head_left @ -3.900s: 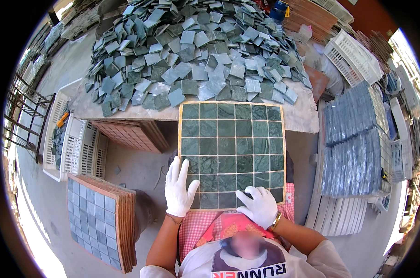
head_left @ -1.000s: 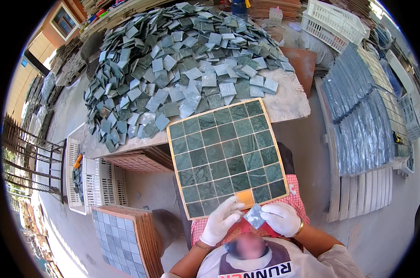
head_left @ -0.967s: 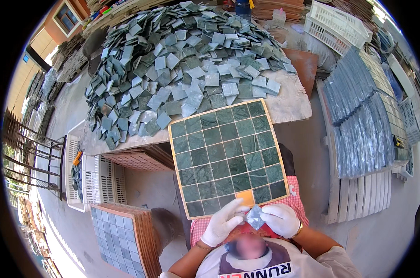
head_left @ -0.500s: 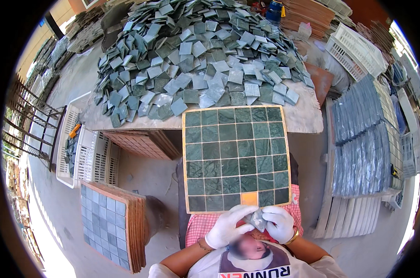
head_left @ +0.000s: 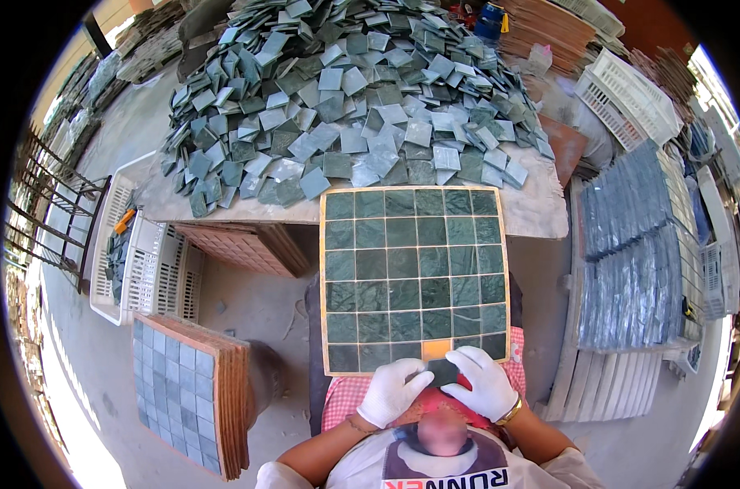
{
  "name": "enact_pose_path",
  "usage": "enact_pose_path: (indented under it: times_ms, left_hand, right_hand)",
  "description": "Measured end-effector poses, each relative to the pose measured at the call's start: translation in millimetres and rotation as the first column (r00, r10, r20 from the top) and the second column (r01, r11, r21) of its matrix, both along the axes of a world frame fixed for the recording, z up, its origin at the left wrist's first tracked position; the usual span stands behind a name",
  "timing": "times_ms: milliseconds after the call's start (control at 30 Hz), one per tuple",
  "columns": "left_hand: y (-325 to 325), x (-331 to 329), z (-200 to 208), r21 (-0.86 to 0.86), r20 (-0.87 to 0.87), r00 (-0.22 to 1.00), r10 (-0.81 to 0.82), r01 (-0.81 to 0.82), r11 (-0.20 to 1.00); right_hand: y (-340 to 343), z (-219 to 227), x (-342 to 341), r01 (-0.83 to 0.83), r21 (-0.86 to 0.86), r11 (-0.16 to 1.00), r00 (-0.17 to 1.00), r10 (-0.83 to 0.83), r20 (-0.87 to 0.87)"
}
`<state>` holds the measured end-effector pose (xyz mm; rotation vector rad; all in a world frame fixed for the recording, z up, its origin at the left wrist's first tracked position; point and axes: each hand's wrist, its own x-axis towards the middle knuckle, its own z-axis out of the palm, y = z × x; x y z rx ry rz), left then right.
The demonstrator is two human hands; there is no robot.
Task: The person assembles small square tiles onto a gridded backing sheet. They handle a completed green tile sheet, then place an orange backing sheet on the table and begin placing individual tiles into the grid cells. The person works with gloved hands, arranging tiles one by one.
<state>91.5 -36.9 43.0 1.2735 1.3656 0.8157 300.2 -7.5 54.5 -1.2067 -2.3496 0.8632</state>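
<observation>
Both white-gloved hands come together at the near edge of a framed board that leans from the table onto my lap. Rows of square dark green stone tiles fill its grid, and one square in the nearest row shows an orange-yellow backing. Just below that square is a dark green stone tile, partly covered by fingers. My left hand grips the tile's left side. My right hand holds it from the right, fingers curled over it.
A big heap of loose green tiles covers the table ahead. At left stand white plastic crates and a stack of tiled boards. Stacked grey-blue tile sheets and a white crate are at right.
The tile between my hands has turned from a greyish, light-catching side to a dark green face. My right hand has shifted slightly up over it, and the hands are a little farther apart.
</observation>
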Motion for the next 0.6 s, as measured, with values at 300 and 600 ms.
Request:
enact_pose_path:
  times_ms: [300, 600]
  left_hand:
    - [4, -19, -4, 0.097, -0.037, 0.974, 0.223, -0.219, 0.971]
    - [8, -13, -5, 0.193, -0.122, 0.97, 0.21, -0.184, 0.964]
  right_hand:
    - [16, -10, -6, 0.029, -0.022, 0.999, 0.986, -0.025, 0.165]
    - [15, -20, -10, -0.063, 0.12, 0.991, 0.992, 0.049, 0.116]
